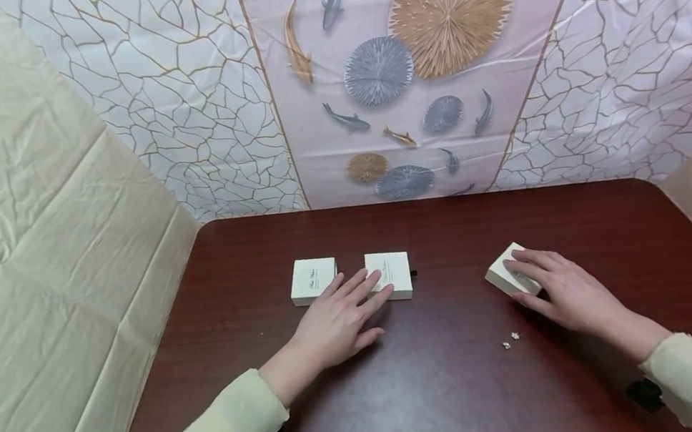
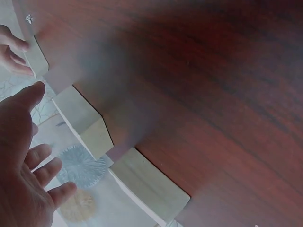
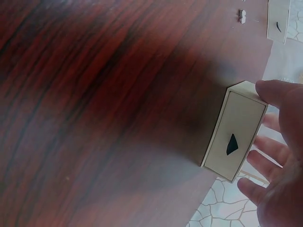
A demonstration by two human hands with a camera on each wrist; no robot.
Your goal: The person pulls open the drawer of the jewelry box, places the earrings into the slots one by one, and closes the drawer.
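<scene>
My left hand reaches over the middle white box with its fingers spread, fingertips overlapping the lid in the head view. In the left wrist view its fingers stand extended beside that box. Another white box with dark lettering lies to the left of it. At the right, my right hand rests loosely across a third white box, which sits at an angle. Its thumb touches a corner of this box, whose end face bears a black pull tab; the other fingers lie along the top edge.
Two tiny flower-shaped pieces lie on the dark wooden table nearer than the right box. Patterned cloth hangs behind the table, and a pale cloth runs along its left side.
</scene>
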